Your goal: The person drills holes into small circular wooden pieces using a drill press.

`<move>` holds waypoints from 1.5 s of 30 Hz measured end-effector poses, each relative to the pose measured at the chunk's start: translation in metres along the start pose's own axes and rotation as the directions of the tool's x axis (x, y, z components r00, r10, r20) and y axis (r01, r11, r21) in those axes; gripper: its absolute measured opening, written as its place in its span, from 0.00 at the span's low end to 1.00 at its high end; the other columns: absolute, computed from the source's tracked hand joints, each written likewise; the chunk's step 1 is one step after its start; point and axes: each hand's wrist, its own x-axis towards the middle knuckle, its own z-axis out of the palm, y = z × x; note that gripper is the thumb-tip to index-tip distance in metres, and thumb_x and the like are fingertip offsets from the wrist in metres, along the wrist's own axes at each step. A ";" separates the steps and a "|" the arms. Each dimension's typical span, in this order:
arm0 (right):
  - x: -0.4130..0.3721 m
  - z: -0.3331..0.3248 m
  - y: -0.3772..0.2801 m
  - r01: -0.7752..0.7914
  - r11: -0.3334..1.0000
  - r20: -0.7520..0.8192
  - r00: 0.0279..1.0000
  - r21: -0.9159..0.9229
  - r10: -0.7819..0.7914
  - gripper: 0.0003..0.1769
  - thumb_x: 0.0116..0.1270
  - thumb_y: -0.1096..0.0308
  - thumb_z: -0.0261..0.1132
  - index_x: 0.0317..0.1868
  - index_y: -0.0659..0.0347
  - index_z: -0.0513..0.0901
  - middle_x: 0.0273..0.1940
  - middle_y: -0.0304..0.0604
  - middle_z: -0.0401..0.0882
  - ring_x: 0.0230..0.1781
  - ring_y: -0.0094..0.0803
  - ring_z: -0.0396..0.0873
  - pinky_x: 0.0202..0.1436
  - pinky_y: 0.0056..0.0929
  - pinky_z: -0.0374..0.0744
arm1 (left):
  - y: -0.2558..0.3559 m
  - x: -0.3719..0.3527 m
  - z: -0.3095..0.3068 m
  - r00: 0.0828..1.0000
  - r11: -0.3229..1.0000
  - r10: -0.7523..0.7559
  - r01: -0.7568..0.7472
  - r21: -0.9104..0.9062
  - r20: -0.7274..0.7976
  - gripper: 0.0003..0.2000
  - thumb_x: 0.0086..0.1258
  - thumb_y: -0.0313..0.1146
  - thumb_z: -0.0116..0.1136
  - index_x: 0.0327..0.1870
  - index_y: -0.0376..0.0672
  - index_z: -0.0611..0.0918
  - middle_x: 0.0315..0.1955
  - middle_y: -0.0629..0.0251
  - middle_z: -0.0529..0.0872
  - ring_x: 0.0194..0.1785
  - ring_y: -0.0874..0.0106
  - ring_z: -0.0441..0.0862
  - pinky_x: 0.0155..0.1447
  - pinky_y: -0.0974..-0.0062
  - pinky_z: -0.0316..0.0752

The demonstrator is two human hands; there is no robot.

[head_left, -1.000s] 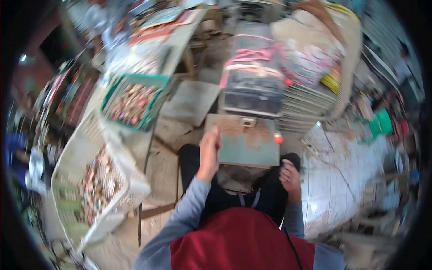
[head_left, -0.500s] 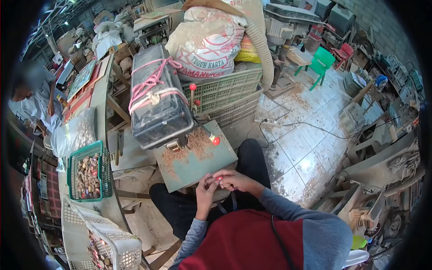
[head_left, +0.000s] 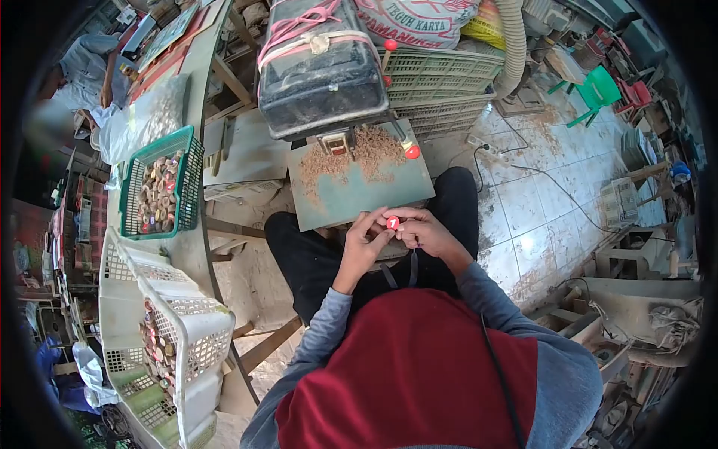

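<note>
A small round red disc (head_left: 393, 222) marked with a white "1" is held between my hands, over my lap at the near edge of the green board. My left hand (head_left: 363, 243) has thumb and fingers closed at the disc's left side. From the other side, my right hand (head_left: 426, 230) grips it with curled fingers. Brown shavings (head_left: 359, 159) lie on the green board (head_left: 325, 206) just beyond. Above them stands a black machine case (head_left: 321, 82) tied with pink cord, with red-knobbed levers (head_left: 412, 152) at its right.
At left, a long table carries a green basket (head_left: 129, 196) of small round pieces, a white basket (head_left: 202, 329) with more pieces, and a clear bag (head_left: 153, 120). Another person (head_left: 86, 71) is at the far left. Crates (head_left: 441, 82) stand behind; a cable (head_left: 553, 179) crosses the tiled floor.
The view has tilted down, so the surroundings sit higher in the picture. The red disc has turned and now shows its numbered face. Both hands stay together around it.
</note>
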 end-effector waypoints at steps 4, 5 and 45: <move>0.004 0.001 0.000 -0.003 1.000 0.049 0.999 0.007 0.003 0.18 0.72 0.72 0.61 0.60 0.67 0.80 0.31 0.36 0.74 0.19 0.14 0.63 0.23 0.17 0.60 | -0.002 0.000 0.000 0.996 0.994 0.086 -0.088 0.065 0.033 0.17 0.64 0.21 0.66 0.55 0.38 0.85 0.42 0.61 0.84 0.41 0.74 0.84 0.48 0.76 0.78; 0.004 0.002 -0.001 -0.010 1.000 0.037 0.999 -0.003 0.010 0.15 0.73 0.70 0.61 0.57 0.67 0.81 0.32 0.36 0.74 0.19 0.14 0.63 0.22 0.17 0.60 | -0.002 0.000 -0.001 0.996 0.994 0.087 -0.089 0.068 0.027 0.17 0.64 0.21 0.66 0.55 0.38 0.85 0.42 0.61 0.84 0.41 0.74 0.84 0.48 0.76 0.78; 0.024 0.002 0.041 -0.268 0.500 0.079 0.927 0.824 0.367 0.11 0.75 0.61 0.62 0.46 0.60 0.82 0.45 0.46 0.83 0.40 0.36 0.85 0.45 0.37 0.87 | -0.097 0.063 -0.044 0.924 0.835 0.185 0.032 0.550 -0.336 0.14 0.60 0.33 0.68 0.47 0.41 0.87 0.40 0.56 0.85 0.45 0.55 0.83 0.50 0.61 0.79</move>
